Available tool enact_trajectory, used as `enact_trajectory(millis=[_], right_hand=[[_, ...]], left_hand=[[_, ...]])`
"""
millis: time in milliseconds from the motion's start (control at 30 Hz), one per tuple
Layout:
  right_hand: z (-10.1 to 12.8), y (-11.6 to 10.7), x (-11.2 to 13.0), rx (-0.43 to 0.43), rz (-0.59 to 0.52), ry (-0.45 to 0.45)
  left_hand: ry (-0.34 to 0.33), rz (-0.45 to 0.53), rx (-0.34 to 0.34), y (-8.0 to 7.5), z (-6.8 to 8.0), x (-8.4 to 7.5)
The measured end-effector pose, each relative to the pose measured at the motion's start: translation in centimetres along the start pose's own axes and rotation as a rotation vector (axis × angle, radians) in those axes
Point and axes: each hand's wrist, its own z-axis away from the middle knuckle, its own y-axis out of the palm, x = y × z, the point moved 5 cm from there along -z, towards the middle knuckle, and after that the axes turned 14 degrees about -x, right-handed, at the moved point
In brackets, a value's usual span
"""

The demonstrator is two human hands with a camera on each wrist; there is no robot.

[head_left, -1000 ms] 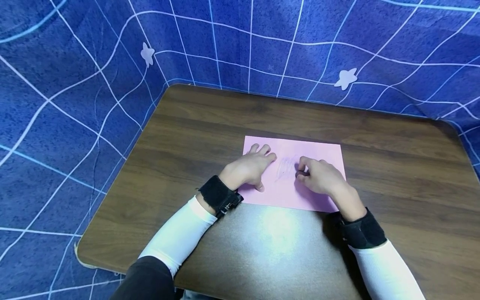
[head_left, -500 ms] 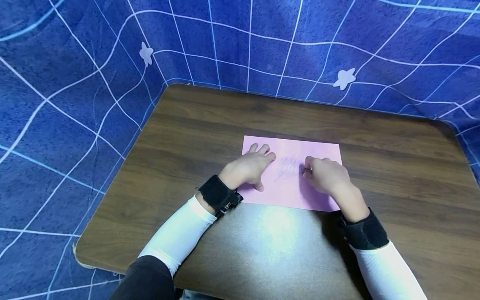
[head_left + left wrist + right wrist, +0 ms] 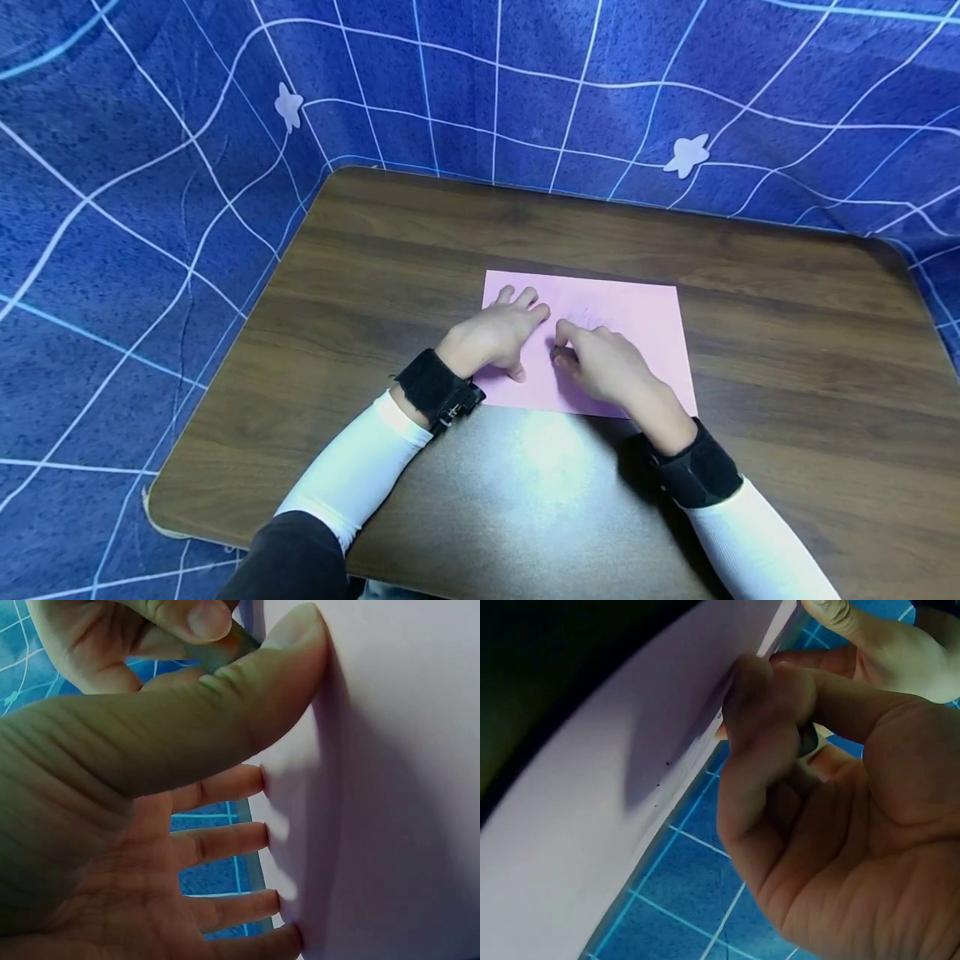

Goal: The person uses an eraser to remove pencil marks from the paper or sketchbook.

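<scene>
A pink sheet of paper [image 3: 651, 321] lies on the wooden table. My left hand [image 3: 497, 335] rests on its left part, fingers spread and fingertips touching the paper. To the right of it, my right hand [image 3: 606, 362] pinches a short dark piece [image 3: 229, 651] between thumb and curled fingers, low over the sheet; its kind cannot be told, as the fingers cover most of it. Faint purple scribbles [image 3: 588, 317] show just beyond the right hand, which hides some of them. Small dark specks [image 3: 658, 785] dot the paper in the right wrist view.
The brown wooden table [image 3: 390, 242] extends around the sheet on all sides. Behind it and at its left hangs a blue cloth [image 3: 420, 92] with white lines and star shapes. Black straps [image 3: 435, 387] circle both wrists.
My right hand first shifted slightly right, then swung left across the scribbles with the dark piece, ending near the left hand. My left hand and the paper have stayed in place.
</scene>
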Motion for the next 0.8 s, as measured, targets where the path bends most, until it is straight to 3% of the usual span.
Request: enact_trajectory(millis=[333,633,800], right_hand=[[-0.2,-1.0,-2.3,0.062,0.049,0.134],[-0.2,-2.4,-4.2,0.097,0.064,0.194],[-0.2,-2.4,-3.9,0.089,0.103,0.171]], left_hand=[[-0.025,0.004,0.015,0.2,0.1,0.2],[-0.036,0.004,0.026,0.0,0.0,0.2],[-0.043,0.006,0.031,0.1,0.2,0.3]])
